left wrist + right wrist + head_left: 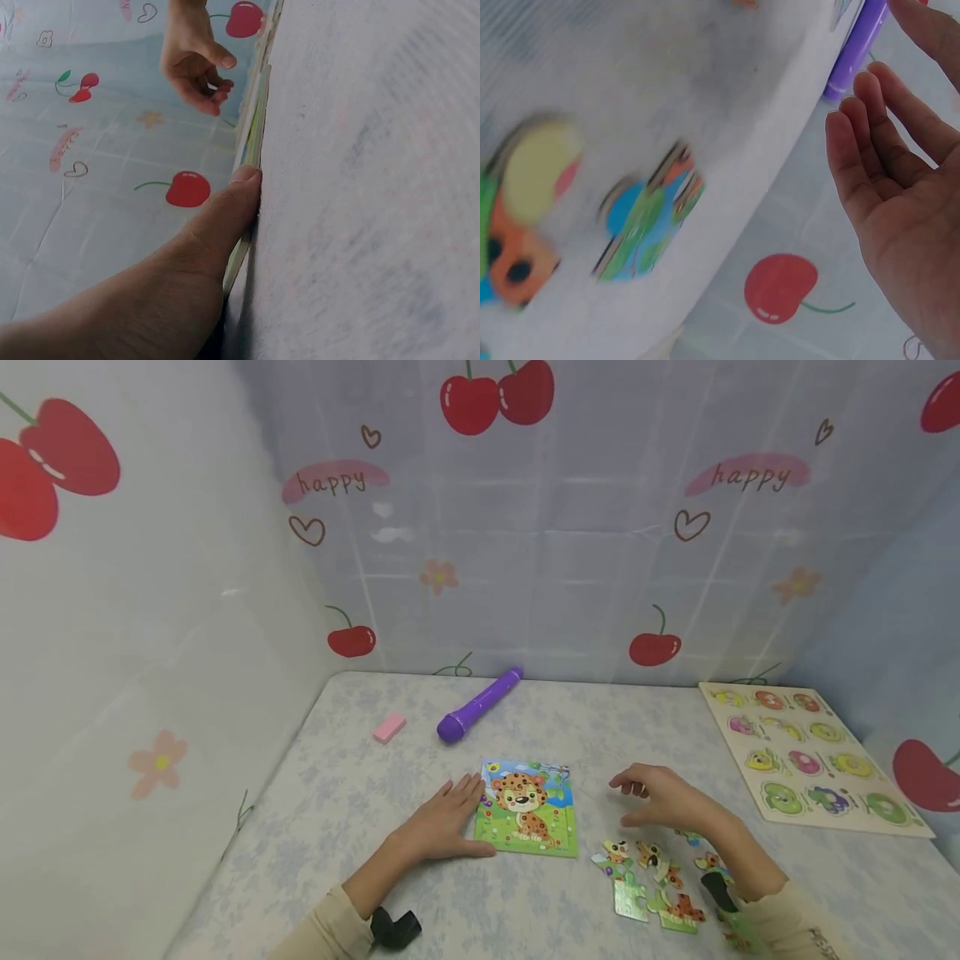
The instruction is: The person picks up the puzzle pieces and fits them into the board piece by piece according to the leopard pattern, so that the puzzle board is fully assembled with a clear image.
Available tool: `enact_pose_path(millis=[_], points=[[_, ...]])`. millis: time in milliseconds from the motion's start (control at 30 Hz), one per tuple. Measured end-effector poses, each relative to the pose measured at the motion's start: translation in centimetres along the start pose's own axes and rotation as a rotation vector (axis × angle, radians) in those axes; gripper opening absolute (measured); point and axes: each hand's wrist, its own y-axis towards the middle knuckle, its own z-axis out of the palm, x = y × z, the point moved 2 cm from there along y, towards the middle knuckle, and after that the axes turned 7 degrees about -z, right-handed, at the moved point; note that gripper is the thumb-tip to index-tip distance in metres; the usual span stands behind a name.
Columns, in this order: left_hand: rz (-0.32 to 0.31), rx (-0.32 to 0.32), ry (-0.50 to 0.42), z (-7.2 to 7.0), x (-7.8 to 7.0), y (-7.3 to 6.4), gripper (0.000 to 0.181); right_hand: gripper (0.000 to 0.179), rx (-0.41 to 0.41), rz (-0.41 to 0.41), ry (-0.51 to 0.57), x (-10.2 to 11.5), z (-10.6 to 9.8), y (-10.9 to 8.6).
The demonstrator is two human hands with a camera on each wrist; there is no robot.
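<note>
A square leopard puzzle board (542, 827) lies flat on the table, its picture showing a spotted cub on green grass. My left hand (441, 823) rests at its left side, fingers straight against the edge and thumb stretched along the near corner. In the left wrist view the thumb (238, 191) touches the board's thin edge. Over the table to the right of the board, my right hand (669, 799) is raised with loosely bent fingers and holds nothing. Several loose jigsaw pieces (630, 897) lie below it, partly hidden by the right forearm. The right wrist view shows a blue-green piece (649, 221) near that hand.
Behind the board lies a purple toy microphone (482, 703), with a pink block (389, 727) to its left. A wooden fruit puzzle board (806, 760) sits at the far right. Cherry-patterned curtains (525, 568) enclose the back and sides of the table.
</note>
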Motion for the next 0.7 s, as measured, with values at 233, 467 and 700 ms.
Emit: enact_pose_path(millis=[233,467,700], points=[[0.001,0.001,0.006,-0.1,-0.1,-0.1,0.108,0.048,-0.02,-0.016,0.003,-1.9,-1.0,-2.1],[-0.001,0.003,0.003,0.0,-0.1,0.0,0.108,0.049,-0.005,0.015,0.034,-3.5,-1.8,-4.2],[-0.002,-0.003,0.005,0.1,-0.1,0.0,0.108,0.054,0.003,0.048,0.038,-5.7,-2.3,-6.1]])
